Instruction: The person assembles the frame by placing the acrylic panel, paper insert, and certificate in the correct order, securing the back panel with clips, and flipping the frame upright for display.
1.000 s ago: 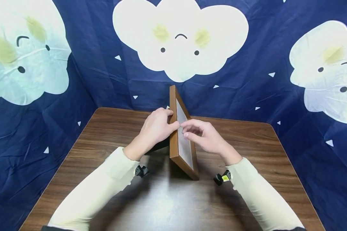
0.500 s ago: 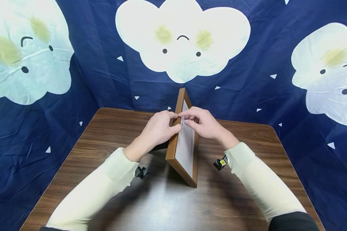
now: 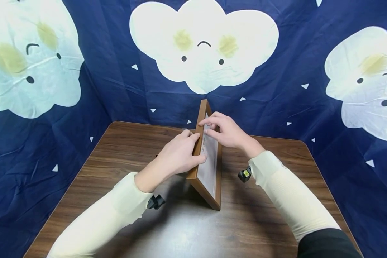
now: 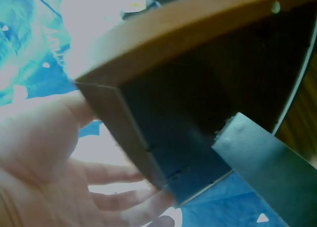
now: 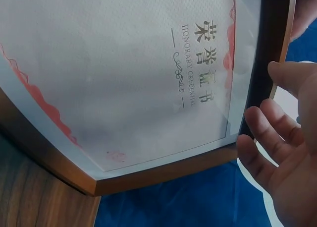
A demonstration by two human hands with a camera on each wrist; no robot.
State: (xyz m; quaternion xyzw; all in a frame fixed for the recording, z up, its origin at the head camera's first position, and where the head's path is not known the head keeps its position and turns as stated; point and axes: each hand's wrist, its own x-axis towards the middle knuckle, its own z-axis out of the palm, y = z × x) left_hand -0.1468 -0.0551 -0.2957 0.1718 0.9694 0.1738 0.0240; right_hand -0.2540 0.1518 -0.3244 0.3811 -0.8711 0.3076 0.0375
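A brown picture frame (image 3: 209, 161) stands tilted on its edge on the table, turned sideways to me. In the right wrist view a certificate (image 5: 124, 78) with Chinese lettering and a red border shows inside it. At its top edge, my left hand (image 3: 178, 152) holds the rim, thumb over the front and fingers on the other side. Farther along that edge, my right hand (image 3: 227, 130) touches the rim with extended, loosely bent fingers. The left wrist view shows the dark back panel (image 4: 173, 133) and a dark support leg (image 4: 272, 162) sticking out.
The wooden table (image 3: 258, 222) spreads around the frame. A dark blue curtain (image 3: 116, 96) with white clouds encloses the back and both sides. A small black camera (image 3: 156, 201) is on the left wrist, another wrist camera (image 3: 245, 174) on the right.
The frame's top edge has turned and shifted slightly right. My left hand has slid nearer along the edge. My right hand has moved farther away along it, its fingertips now on the rim.
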